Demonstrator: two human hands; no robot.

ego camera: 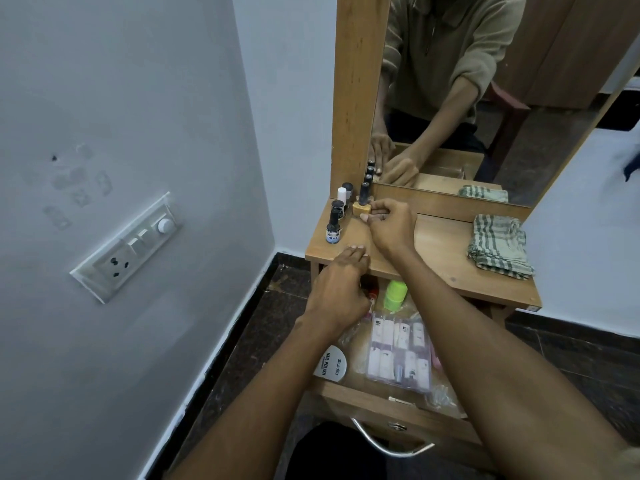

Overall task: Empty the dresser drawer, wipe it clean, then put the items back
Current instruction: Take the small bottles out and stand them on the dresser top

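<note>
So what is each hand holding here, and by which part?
The right hand pinches the yellow nail polish bottle by its base; the left hand holds nothing visible.

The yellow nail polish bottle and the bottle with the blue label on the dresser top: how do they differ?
The yellow nail polish bottle has a squat, squarish yellow body; the blue-label bottle is taller and slimmer, with a pale label. The right hand pinches the yellow one at its base; the blue-label one stands free, nearer the dresser top's front edge. Both stand upright and have dark caps.
</note>
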